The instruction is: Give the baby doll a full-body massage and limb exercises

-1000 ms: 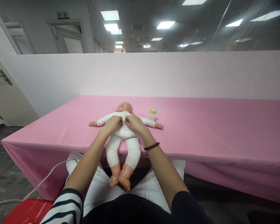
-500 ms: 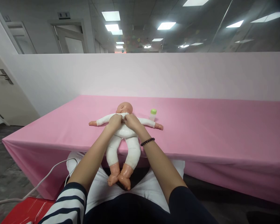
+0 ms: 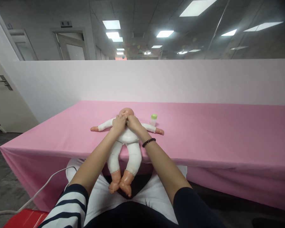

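A baby doll (image 3: 129,136) with a white cloth body lies on its back, arms spread out to both sides and legs hanging over the table's near edge. At its neck and upper chest, my left hand (image 3: 119,123) is closed, its fingers bent and pressed together. My right hand (image 3: 134,123) meets it there, also closed, with thumb and fingers pinched. Whatever lies between the fingertips is too small and hidden to name. My hands cover the doll's neck and the lower part of its head. A small bottle with a green cap (image 3: 154,119) stands beyond the doll's arm on the right.
A pink cloth (image 3: 216,136) covers the long table. Behind it rises a white low wall (image 3: 156,80) with glass above. A red stool (image 3: 26,218) and a white cable (image 3: 45,186) are at lower left, a door (image 3: 7,98) at far left.
Both hands have shifted slightly up the doll, from the chest toward the neck. The left fingers reach further forward. The view has tilted up a little.
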